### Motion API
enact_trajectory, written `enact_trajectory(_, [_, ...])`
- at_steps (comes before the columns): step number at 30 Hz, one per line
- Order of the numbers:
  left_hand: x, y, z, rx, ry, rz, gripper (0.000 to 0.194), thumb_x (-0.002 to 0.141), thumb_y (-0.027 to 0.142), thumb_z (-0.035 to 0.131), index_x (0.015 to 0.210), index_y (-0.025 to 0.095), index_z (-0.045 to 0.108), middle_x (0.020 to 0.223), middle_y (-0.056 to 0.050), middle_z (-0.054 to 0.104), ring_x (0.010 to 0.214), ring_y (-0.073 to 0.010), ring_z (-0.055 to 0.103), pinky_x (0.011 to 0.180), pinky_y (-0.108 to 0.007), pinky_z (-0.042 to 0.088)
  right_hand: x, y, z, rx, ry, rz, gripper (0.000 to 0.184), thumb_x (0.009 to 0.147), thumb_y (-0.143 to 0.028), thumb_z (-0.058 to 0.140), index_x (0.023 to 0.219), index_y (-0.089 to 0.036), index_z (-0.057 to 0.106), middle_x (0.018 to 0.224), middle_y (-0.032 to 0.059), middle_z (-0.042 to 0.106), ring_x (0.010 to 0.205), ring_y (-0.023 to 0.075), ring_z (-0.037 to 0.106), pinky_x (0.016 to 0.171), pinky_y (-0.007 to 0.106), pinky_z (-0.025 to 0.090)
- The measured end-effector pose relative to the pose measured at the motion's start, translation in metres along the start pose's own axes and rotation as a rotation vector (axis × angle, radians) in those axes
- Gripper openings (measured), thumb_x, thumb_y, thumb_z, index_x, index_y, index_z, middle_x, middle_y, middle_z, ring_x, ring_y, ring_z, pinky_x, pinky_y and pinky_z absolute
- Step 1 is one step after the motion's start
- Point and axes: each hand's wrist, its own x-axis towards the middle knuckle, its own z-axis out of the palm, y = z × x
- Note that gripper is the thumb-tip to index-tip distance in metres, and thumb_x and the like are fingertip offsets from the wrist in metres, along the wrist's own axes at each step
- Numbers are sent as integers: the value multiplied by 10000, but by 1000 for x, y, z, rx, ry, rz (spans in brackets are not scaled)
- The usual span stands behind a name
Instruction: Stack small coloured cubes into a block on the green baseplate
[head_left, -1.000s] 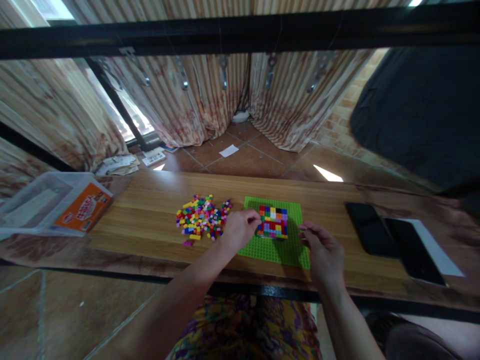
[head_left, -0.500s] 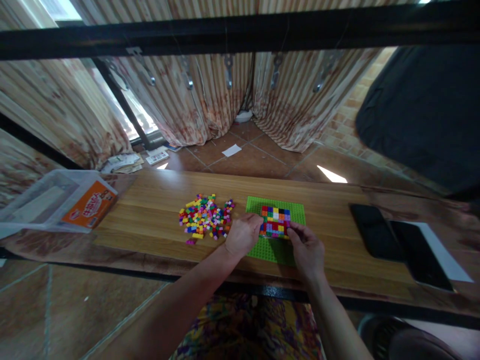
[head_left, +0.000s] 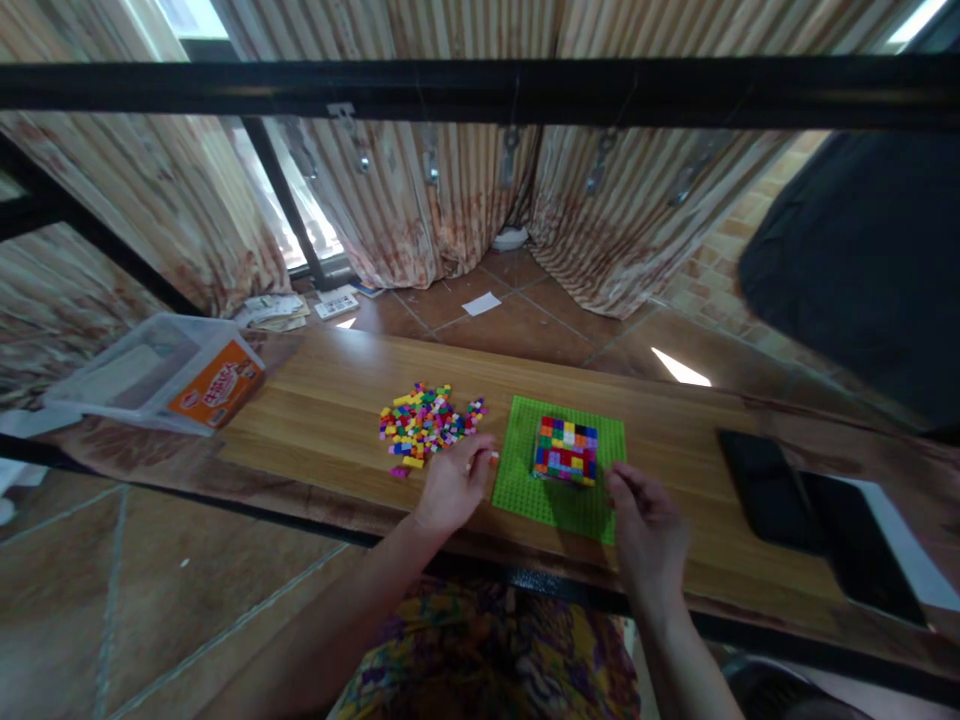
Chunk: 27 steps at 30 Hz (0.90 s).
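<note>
From my end I've got the left hand point(head_left: 454, 487) half-curled between the loose brick pile point(head_left: 421, 425) and the green baseplate point(head_left: 521, 495); can't tell if it's pinching anything. Right hand point(head_left: 649, 520) is loosely curled by the plate's right edge, grip unclear too. Colorful brick block point(head_left: 566, 452) sits mid-plate, touching neither.

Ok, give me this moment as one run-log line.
left hand: near loose bricks, grip unclear | right hand: at right edge of green baseplate, grip unclear | brick block: on green baseplate, hands apart from it
</note>
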Motion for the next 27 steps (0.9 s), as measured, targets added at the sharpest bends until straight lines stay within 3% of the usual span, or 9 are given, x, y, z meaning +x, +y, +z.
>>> enact_trajectory(5, [-18, -29, -54, 162, 162, -121, 171, 901, 256, 519, 983, 212, 662, 978, -40, 736, 912, -175, 694, 841, -293, 547, -36, -19, 12, -61, -187, -202, 294, 842, -442, 596, 955, -201, 723, 975, 72, 742, 886, 211, 686, 816, 350, 522])
enact_trajectory(8, [-24, -55, -82, 305, 270, -231, 204, 891, 279, 508, 997, 193, 660, 956, -58, 727, 900, -199, 687, 844, -328, 544, -53, -22, 31, -111, -353, -351, 240, 888, -387, 550, 945, -220, 713, 971, 60, 735, 876, 194, 682, 794, 323, 523])
enact_trajectory(11, [-25, -80, -101, 426, 353, -319, 261, 873, 246, 472, 1053, 173, 647, 997, -89, 701, 952, -224, 663, 884, -371, 531, -58, -23, 54, -212, -439, -492, 242, 919, -311, 479, 927, -217, 701, 921, 67, 724, 838, 194, 673, 764, 320, 518])
enact_trajectory(14, [-21, -98, -108, 511, 379, -376, 319, 835, 225, 487, 1116, 157, 624, 1107, -132, 649, 1060, -266, 614, 947, -425, 502, -52, -27, 76, -321, -447, -590, 265, 919, -241, 429, 942, -203, 691, 898, 76, 704, 820, 200, 655, 768, 333, 512])
enact_trajectory(18, [-16, -108, -103, 607, 353, -373, 344, 846, 220, 480, 1156, 135, 603, 1193, -166, 587, 1150, -299, 546, 1015, -464, 444, -38, -32, 100, -472, -456, -660, 277, 903, -194, 417, 983, -178, 682, 950, 105, 670, 870, 218, 619, 826, 358, 495])
enact_trajectory(22, [-14, -110, -97, 675, 309, -350, 316, 882, 226, 446, 1123, 122, 621, 1173, -165, 593, 1133, -303, 531, 1015, -461, 423, -30, -29, 112, -598, -491, -667, 291, 852, -154, 453, 1046, -145, 670, 1004, 137, 648, 930, 255, 589, 871, 404, 478])
enact_trajectory(27, [-15, -111, -97, 688, 306, -336, 297, 888, 232, 446, 1088, 123, 637, 1155, -159, 607, 1112, -305, 527, 996, -461, 421, -30, -26, 122, -561, -532, -650, 297, 844, -144, 448, 1041, -139, 671, 1000, 130, 653, 929, 248, 600, 860, 389, 484])
